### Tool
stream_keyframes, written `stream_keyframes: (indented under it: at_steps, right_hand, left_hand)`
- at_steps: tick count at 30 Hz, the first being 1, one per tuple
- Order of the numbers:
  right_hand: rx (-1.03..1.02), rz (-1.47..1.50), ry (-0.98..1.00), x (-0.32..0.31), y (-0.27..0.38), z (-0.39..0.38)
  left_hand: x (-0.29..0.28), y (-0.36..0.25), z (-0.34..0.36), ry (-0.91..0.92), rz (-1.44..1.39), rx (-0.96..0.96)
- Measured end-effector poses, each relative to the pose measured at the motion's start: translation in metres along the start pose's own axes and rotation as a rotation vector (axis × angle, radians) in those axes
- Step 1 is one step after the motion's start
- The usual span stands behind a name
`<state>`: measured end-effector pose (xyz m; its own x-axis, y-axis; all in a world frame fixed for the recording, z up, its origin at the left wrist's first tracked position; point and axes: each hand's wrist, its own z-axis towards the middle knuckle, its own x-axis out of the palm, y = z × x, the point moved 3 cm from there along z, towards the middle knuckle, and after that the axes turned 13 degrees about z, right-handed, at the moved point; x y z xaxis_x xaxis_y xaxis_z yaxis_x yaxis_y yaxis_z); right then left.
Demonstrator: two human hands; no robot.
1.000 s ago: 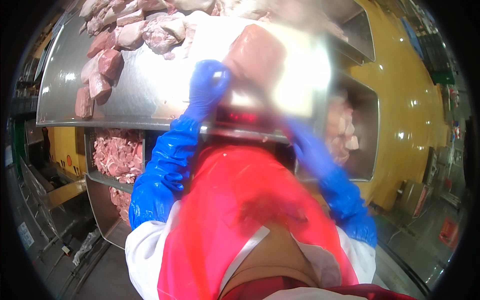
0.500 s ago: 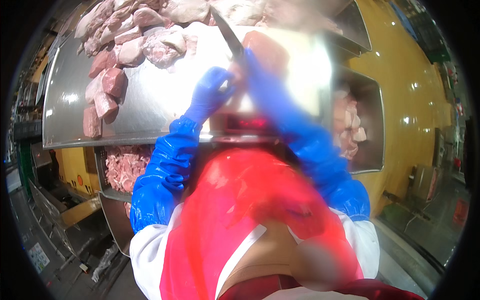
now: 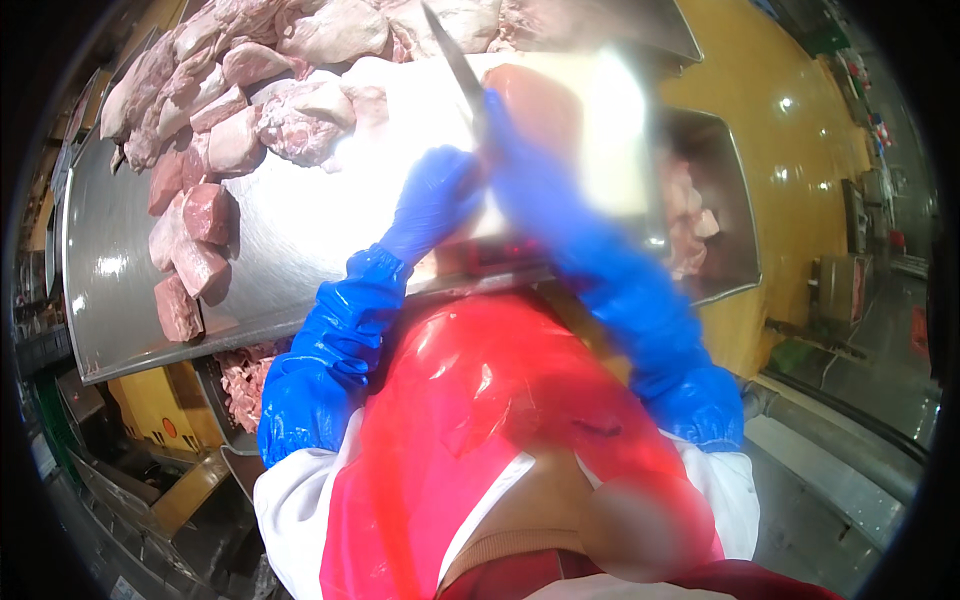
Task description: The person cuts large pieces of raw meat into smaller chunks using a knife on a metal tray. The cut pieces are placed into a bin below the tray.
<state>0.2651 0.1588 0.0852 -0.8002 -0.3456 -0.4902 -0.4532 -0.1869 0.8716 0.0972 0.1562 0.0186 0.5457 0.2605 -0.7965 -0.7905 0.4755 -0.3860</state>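
My right hand (image 3: 525, 170), in a blue glove, is closed around the handle of a knife (image 3: 456, 62). Its blade points away and a little left over the white cutting board (image 3: 618, 130). My left hand (image 3: 438, 195), also gloved in blue, has its fingers curled in beside the knife's handle end; what they hold, if anything, is hidden. Just beyond my right hand a large smooth piece of pink meat (image 3: 545, 100) lies on the board. Glare and blur smear the area around both hands.
Several chunks of raw meat (image 3: 205, 212) lie on the steel table (image 3: 110, 300) at left, with a larger heap (image 3: 335, 28) behind. A steel bin (image 3: 740, 200) holding meat pieces stands at right. Meat trimmings (image 3: 245, 385) sit below the table's front edge, beside my left sleeve.
The view has turned, so the table and meat appear tilted and shifted left. My left hand has moved slightly right, closer to my right hand. The knife stays in my right hand.
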Motion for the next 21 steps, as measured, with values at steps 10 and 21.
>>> stream_keyframes:
  at_steps: [10, 21]
  right_hand:
    - [0.039, -0.529, 0.178, -0.02, -0.025, -0.098]
    - [-0.069, 0.306, -0.151, -0.145, -0.028, 0.038]
  left_hand:
    - [-0.016, 0.022, -0.018, 0.296, -0.282, -0.222]
    - [-0.281, -0.028, -0.38, -1.115, -1.16, -0.736]
